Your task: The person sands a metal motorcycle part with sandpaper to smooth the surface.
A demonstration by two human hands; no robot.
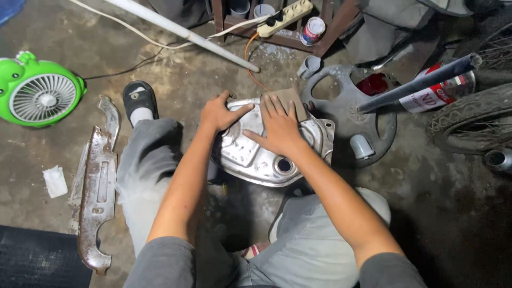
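Observation:
A silver metal tank-shaped part (256, 157) with a round filler hole lies on the concrete floor between my knees. My left hand (220, 112) grips its far left edge, thumb over the top. My right hand (278, 128) lies flat on the part's top, fingers spread, pressing a brown sheet of sandpaper (290, 98) against its far edge.
A rusty long metal cover (96, 186) lies at left, with a green fan (40, 90) beyond it. A grey wheel-shaped part (354, 114) sits right behind the tank. A tyre (469, 122), a dark pipe (421, 82), a white pipe (181, 32) and a power strip (282, 16) are farther out.

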